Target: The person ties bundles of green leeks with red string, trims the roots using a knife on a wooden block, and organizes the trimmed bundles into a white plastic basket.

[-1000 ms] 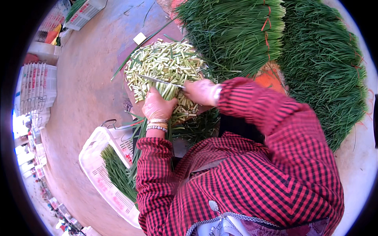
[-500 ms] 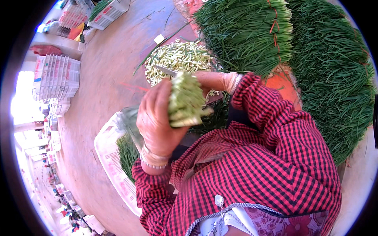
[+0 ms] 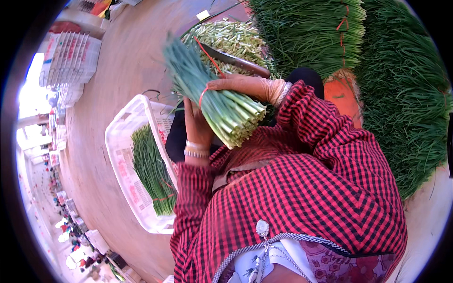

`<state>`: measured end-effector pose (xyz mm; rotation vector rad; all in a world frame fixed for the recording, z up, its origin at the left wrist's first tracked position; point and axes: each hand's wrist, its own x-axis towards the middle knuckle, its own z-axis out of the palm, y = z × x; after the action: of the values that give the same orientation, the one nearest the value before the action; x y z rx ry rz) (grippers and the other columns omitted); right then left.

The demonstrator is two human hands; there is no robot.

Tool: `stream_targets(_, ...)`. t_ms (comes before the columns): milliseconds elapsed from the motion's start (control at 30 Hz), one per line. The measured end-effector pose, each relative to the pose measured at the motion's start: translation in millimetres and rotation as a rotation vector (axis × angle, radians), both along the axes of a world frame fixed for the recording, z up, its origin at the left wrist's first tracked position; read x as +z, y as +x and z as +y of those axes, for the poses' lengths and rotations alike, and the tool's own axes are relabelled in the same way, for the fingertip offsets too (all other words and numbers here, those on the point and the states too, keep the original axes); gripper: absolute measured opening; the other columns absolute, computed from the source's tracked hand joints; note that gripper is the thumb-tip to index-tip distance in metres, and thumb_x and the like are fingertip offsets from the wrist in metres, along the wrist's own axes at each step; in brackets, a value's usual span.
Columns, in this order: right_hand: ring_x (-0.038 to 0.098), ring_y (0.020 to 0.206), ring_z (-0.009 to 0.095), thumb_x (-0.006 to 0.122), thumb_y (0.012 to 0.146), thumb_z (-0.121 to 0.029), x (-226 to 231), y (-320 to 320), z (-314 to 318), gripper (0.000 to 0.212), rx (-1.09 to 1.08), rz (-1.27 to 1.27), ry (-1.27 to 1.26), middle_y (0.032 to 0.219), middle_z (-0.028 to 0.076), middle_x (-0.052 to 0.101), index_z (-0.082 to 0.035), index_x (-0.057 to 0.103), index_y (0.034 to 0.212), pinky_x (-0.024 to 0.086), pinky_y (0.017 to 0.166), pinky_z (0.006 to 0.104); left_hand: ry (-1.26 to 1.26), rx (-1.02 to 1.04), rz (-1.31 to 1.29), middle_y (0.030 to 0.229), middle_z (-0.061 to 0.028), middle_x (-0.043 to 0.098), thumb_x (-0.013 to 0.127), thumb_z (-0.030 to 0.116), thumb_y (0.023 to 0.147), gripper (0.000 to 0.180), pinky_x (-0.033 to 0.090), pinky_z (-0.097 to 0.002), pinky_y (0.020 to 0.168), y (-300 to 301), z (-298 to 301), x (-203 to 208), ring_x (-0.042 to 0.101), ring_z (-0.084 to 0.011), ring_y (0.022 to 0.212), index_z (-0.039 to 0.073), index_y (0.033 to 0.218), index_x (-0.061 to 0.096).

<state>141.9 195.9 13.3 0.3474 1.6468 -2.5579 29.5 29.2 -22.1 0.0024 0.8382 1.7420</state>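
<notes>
A bundle of garlic chives [image 3: 207,89] lies across both hands, green leaves toward the far left and pale cut stems toward me. My left hand [image 3: 197,123] grips it from below and the left, its fingers partly hidden. On top, my right hand [image 3: 245,86] closes at the red tie [image 3: 203,95] around the bundle; a loose length of tie stretches up past the leaves. Just beyond, a knife [image 3: 252,68] with a brown handle rests on a pile of cut stem ends [image 3: 231,35], touched by neither hand.
At my left stands a white plastic basket [image 3: 123,177] holding a tied chive bundle [image 3: 153,165]. Large heaps of chives, one nearer [image 3: 306,35] and another at far right [image 3: 401,89], line my right side. Stacked white crates [image 3: 71,59] stand at the back left.
My right hand has put the knife down on the stem ends and moved onto the bundle. The bundle has come clear of blur, and a red tie now shows around it.
</notes>
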Motion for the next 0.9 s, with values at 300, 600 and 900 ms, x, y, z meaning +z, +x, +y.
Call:
stream_targets(300,0.068,0.085,0.021,0.057,0.096,-0.042,54,62,-51,0.047,0.366,-0.168,0.431,0.083,0.011,0.069,-0.002,0.06,0.12,0.054,0.065,0.0293,0.108,0.32,-0.096,0.128,-0.0166,0.059,0.038,0.069,0.092,0.076,0.044,-0.0494,0.104,-30,-42,-48,0.057,-0.0353,0.114,0.006,0.133,0.052)
stream_targets(600,0.057,0.114,0.023,0.072,0.088,-0.031,66,40,-3,0.063,-0.234,-0.046,0.686,0.132,0.013,0.056,-0.002,0.047,0.138,0.044,0.101,0.0351,0.404,0.248,0.14,0.125,-0.0209,0.059,0.04,0.075,0.085,0.085,0.045,-0.0575,0.102,-74,-46,0,0.057,-0.0405,0.113,0.004,0.132,0.051)
stream_targets(900,0.064,0.099,0.019,0.073,0.081,-0.017,72,-60,6,0.053,-0.7,0.365,0.657,0.113,0.009,0.067,0.002,0.054,0.127,0.052,0.088,0.0339,0.122,0.416,0.37,0.12,-0.0092,0.065,0.059,0.033,0.096,0.044,0.052,-0.0368,0.093,10,26,47,0.064,-0.0237,0.104,0.004,0.129,0.056)
